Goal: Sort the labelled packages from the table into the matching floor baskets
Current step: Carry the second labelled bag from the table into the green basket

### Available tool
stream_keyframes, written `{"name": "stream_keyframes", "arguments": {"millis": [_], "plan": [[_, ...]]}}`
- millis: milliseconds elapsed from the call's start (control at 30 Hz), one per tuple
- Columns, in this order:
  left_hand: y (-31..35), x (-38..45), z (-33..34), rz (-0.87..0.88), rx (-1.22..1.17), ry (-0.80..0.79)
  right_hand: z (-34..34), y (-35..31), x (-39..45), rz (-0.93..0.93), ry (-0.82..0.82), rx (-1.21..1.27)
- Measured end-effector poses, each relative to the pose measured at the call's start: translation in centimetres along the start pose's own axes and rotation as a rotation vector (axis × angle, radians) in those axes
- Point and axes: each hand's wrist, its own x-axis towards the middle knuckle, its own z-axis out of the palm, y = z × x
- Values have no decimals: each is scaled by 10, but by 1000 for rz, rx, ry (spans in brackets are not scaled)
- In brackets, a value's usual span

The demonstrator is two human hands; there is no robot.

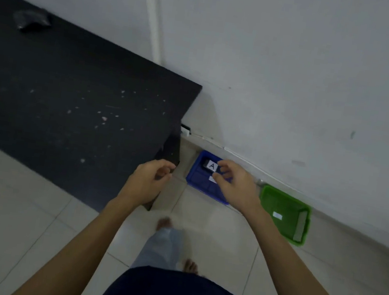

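Note:
A blue basket (198, 185) stands on the floor by the wall, just right of the black table (68, 103). Inside it lies a dark package with a white label marked A (210, 166). My right hand (236, 184) hovers over the basket, fingers spread beside the package and holding nothing. My left hand (150, 181) is in the air at the table's near right corner, fingers loosely curled and empty. A dark wrapped package (33, 21) rests at the far left of the table. A green basket (285, 209) with a white label sits right of the blue one.
The white wall runs close behind both baskets, with a cable along its base. My bare feet stand on the pale tiled floor in front of the baskets. A white pipe climbs the wall behind the table.

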Motion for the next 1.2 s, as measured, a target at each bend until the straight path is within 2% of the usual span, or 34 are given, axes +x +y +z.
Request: {"name": "stream_keyframes", "arguments": {"millis": [267,533,867,1200], "plan": [[-66,-60,-99,-94,3,302,72,-114,18,-222,-110,9],[-166,-74,-223,-148,-26,435,191,-243,59,-299,-213,-10],[-306,-65,-382,-187,-1,383,342,-387,112,-229,-183,51],[-374,60,-483,-141,-23,242,416,-439,227,-105,-167,28]]}}
